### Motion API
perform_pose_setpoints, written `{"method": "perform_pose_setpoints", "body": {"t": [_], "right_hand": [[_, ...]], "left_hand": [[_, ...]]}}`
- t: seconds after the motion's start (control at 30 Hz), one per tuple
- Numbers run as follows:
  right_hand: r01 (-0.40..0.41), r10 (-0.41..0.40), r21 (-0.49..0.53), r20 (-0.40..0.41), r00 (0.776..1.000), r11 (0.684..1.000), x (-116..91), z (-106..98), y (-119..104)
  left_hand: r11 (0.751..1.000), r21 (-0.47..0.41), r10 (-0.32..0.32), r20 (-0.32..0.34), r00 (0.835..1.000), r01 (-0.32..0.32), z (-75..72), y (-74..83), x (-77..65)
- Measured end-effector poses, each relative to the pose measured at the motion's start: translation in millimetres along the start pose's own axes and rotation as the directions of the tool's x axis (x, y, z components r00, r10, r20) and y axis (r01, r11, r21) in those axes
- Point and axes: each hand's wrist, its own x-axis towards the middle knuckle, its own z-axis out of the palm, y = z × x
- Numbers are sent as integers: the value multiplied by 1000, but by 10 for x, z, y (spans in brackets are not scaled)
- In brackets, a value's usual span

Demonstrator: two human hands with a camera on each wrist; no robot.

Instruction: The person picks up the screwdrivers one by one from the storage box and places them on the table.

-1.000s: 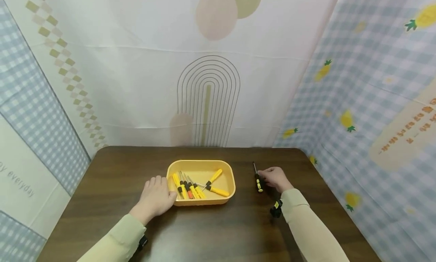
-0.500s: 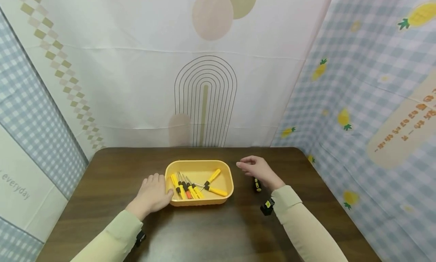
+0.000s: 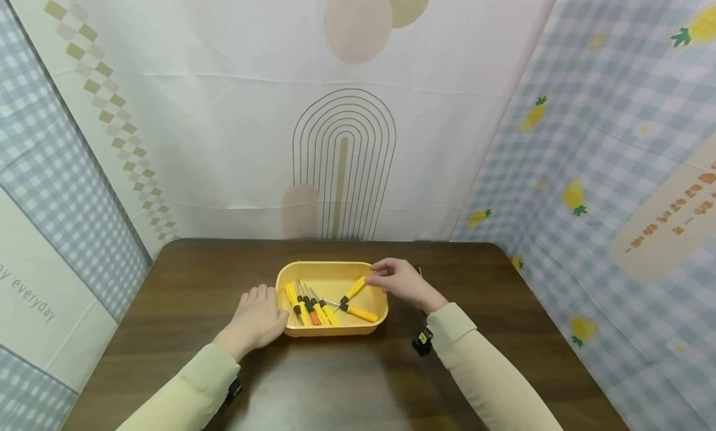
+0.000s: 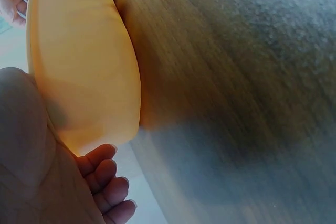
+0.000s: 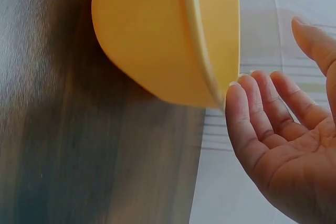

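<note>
Several slim screwdrivers (image 3: 319, 313) with mostly yellow handles, inside a yellow round-cornered rectangular tub (image 3: 330, 332) on a dark brown wood-grain table (image 3: 335, 381). Against the tub's left end, a left hand (image 3: 256, 317), fingers relaxed. At its far right corner, a right hand (image 3: 404, 283), fingers loosely bent, thumb apart, grip empty.

Two hands (image 3: 257, 317), one tub (image 3: 330, 333), at least seven screwdrivers (image 3: 362, 313).

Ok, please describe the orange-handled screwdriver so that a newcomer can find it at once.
On the dark table stands a yellow tray. In its left half, several screwdrivers lie bunched. The orange-handled screwdriver is there; its neighbours' handles are yellow.
</note>
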Motion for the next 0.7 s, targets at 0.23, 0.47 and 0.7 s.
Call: {"method": "perform_pose_setpoints", "body": {"t": [0.23,0.47,0.7], "right_hand": [[57,-55,-73,25,998,996,77,149,-96],[67,-58,-85,98,994,994,94,332,-178],[61,-44,-147,120,992,987,139,454,-128]], "left_hand": [[1000,11,4,-12,1000,-4,-8,-1,16],[1000,11,-3,7,1000,2,7,-3,18],[1000,11,-7,14,1000,7,6,1,6]]}}
